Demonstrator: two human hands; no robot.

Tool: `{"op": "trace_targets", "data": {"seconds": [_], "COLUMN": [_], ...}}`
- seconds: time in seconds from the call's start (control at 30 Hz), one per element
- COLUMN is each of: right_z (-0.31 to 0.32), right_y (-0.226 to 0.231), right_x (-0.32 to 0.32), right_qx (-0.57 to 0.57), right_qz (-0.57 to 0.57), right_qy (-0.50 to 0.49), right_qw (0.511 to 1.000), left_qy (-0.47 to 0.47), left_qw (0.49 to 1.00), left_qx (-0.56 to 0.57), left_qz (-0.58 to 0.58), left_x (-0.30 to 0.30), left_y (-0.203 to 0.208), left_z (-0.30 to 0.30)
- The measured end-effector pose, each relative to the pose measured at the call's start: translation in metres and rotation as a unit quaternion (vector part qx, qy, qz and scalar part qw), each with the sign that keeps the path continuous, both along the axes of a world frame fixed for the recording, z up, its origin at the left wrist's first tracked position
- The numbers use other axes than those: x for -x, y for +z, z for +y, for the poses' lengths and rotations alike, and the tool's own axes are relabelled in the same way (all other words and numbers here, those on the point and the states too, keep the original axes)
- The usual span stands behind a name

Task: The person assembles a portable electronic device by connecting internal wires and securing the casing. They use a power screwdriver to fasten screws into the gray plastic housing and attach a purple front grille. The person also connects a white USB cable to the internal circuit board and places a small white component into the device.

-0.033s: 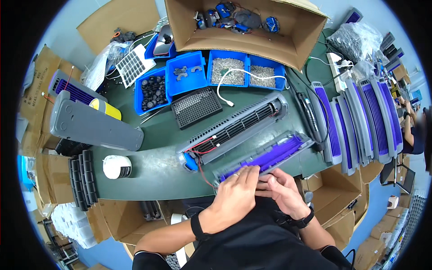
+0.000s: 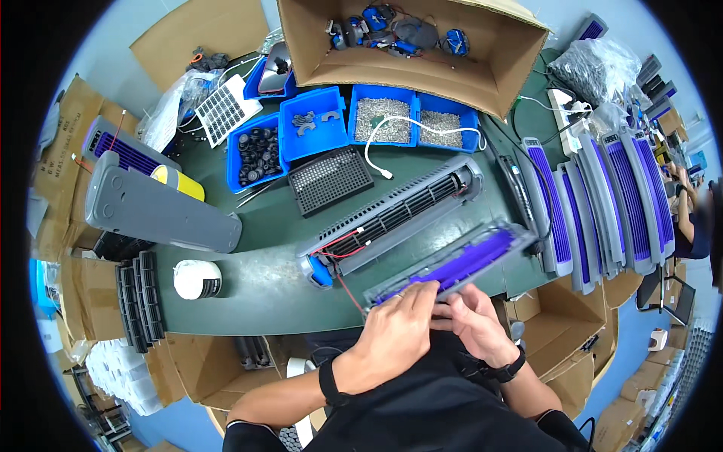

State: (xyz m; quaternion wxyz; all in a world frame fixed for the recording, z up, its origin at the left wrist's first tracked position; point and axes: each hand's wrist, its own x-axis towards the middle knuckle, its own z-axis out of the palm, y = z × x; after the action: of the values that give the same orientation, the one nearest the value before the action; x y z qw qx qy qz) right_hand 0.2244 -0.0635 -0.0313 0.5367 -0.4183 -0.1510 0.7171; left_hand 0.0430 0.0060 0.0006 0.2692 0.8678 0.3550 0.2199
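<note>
Both hands hold a long grey panel with a purple inside at the front edge of the table, tilted with its right end higher. My left hand has its fingers curled over the panel's near edge. My right hand grips the same edge further right, thumb up and fingers bent under it. Just beyond the panel lies an open grey fan housing, showing a long black ribbed roller, red wires and a blue part at its left end.
Blue bins with small parts and screws line the back, below a cardboard box of motors. A black perforated tray, a white tub and a grey tower housing stand left. Several purple-slatted panels lean at right.
The purple-lined panel has shifted slightly right and turned a little in my hands. My hands have barely moved, and the fan housing lies about where it was.
</note>
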Motion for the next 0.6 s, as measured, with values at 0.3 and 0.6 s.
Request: {"op": "trace_targets", "data": {"seconds": [0.3, 0.6], "right_z": [0.050, 0.071], "right_y": [0.022, 0.032], "right_x": [0.026, 0.028], "right_qx": [-0.241, -0.324], "right_qz": [-0.064, -0.143], "right_qy": [-0.027, -0.044], "right_qw": [0.968, 0.934], "left_qy": [0.042, 0.177], "left_qw": [0.968, 0.976], "left_qx": [0.051, -0.083], "left_qz": [-0.243, -0.093], "left_x": [0.030, 0.051], "left_y": [0.043, 0.020], "left_z": [0.030, 0.078]}}
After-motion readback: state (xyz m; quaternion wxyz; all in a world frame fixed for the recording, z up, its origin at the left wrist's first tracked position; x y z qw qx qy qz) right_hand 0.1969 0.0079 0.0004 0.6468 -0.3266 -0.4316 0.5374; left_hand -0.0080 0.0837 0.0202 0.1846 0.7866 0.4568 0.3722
